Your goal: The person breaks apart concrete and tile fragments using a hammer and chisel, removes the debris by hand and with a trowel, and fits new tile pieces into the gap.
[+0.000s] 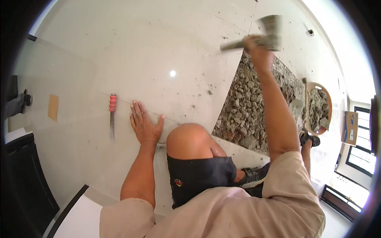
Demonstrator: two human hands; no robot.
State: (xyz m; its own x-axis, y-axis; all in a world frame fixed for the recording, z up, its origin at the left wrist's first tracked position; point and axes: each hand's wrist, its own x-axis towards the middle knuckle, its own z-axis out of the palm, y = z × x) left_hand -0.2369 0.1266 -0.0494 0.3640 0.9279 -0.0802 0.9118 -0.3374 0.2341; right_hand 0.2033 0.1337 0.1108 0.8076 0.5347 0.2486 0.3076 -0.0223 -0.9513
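My left hand (pixel 144 123) lies flat on the pale tiled floor (pixel 151 51) with its fingers spread. Close to its left is a chisel-like tool with a red ribbed grip (pixel 112 104) and a narrow metal shaft. Out ahead on the right, my right hand (pixel 258 47) is closed around a grey hand tool with a broad flared part (pixel 271 25). Motion blurs it, so its exact kind does not show. That hand is over the far corner of an opened floor patch full of broken grey rubble (pixel 248 95). My bent knee (pixel 186 139) is beside my left hand.
Right of the patch stands an orange-brown basin (pixel 328 104) holding rubble. Beyond it is a cardboard box (pixel 349 128). A dark shoe (pixel 309 139) is near the basin. Another person's shoe (pixel 27 98) shows far left, near a tan card (pixel 53 107). Crumbs of debris dot the tiles.
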